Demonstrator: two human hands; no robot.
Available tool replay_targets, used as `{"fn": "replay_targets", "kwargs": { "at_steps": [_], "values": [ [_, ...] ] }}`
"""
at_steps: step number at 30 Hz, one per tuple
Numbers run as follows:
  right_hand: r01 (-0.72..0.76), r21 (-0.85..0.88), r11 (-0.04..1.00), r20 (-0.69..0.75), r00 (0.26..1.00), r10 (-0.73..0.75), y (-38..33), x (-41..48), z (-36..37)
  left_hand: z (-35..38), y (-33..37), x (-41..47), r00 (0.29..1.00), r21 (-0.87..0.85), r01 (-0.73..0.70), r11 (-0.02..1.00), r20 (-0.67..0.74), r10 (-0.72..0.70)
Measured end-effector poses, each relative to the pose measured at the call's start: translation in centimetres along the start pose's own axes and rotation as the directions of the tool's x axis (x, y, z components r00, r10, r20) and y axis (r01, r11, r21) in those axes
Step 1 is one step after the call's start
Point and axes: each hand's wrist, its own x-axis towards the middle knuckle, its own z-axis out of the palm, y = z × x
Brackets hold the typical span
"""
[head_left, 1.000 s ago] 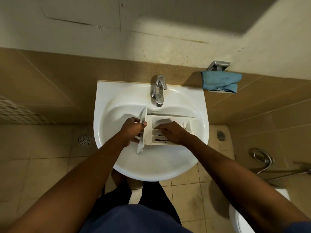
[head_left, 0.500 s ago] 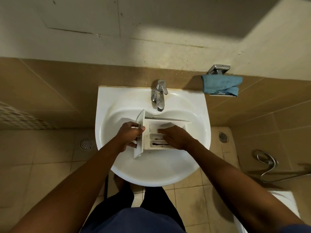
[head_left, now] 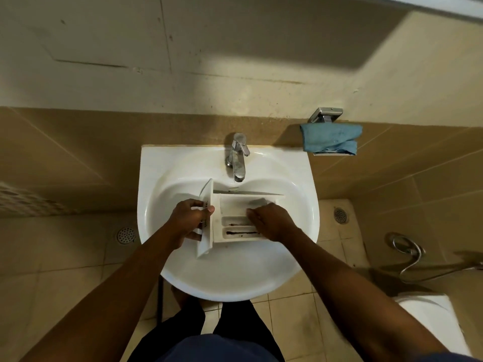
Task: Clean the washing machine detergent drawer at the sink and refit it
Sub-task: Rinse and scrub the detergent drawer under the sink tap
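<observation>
A white detergent drawer [head_left: 233,206] lies across the basin of the white sink [head_left: 227,273], its front panel turned to the left. My left hand [head_left: 188,220] grips that front panel, thumb over its top edge. My right hand [head_left: 271,221] lies over the drawer's right half, fingers reaching into the compartments; whether they hold anything is hidden. Dark grime lines the two narrow slots at the drawer's near side. The chrome tap [head_left: 237,158] stands just behind the drawer, and no water is visible.
A blue cloth [head_left: 331,138] hangs on a chrome holder on the wall to the right of the sink. Floor drains [head_left: 126,235] sit on both sides below. A spray hose [head_left: 407,250] and a white toilet [head_left: 433,320] are at the right.
The view has tilted, so the sink sits lower in frame. My right hand has slid a little to the right over the drawer. The left hand keeps its grip on the front panel.
</observation>
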Motion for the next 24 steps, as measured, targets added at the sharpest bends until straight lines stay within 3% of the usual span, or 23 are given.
{"fn": "replay_targets", "kwargs": {
  "at_steps": [4, 8, 10, 13, 17, 21, 24],
  "values": [
    [-0.013, -0.231, 0.973, 0.015, 1.0, 0.017, -2.2, 2.0, -0.5, 0.0, 0.2, -0.4, 1.0, 0.008, -0.002, 1.0, -0.009, 0.002],
    [0.143, -0.083, 0.986, -0.041, 0.988, -0.146, -3.9, 2.5, 1.5, 0.0, 0.1, -0.2, 1.0, 0.014, -0.007, 1.0, -0.02, 0.007],
    [0.172, -0.128, 0.977, -0.066, 0.981, -0.182, -2.8, 1.6, 1.8, 0.0, 0.0, -0.1, 1.0, 0.017, -0.008, 1.0, -0.015, 0.008],
    [0.025, -0.247, 0.969, -0.03, 0.999, -0.033, -0.8, 0.5, 0.8, -0.1, 0.0, -0.1, 1.0, 0.022, -0.01, 1.0, -0.01, 0.011],
    [-0.079, -0.148, 0.986, -0.043, 0.996, 0.073, -3.8, 2.0, -0.3, -0.1, 0.0, -0.1, 1.0, 0.031, -0.018, 0.999, -0.008, 0.018],
    [0.074, 0.046, 0.996, -0.056, 0.996, -0.071, -7.7, 2.0, 0.0, 0.0, 0.1, -0.3, 1.0, 0.021, -0.022, 1.0, -0.01, 0.022],
    [0.057, -0.041, 0.998, -0.081, 0.995, -0.06, -4.9, 0.5, -0.1, 0.0, 0.1, -0.3, 1.0, 0.011, -0.016, 1.0, -0.017, 0.016]
  ]
}}
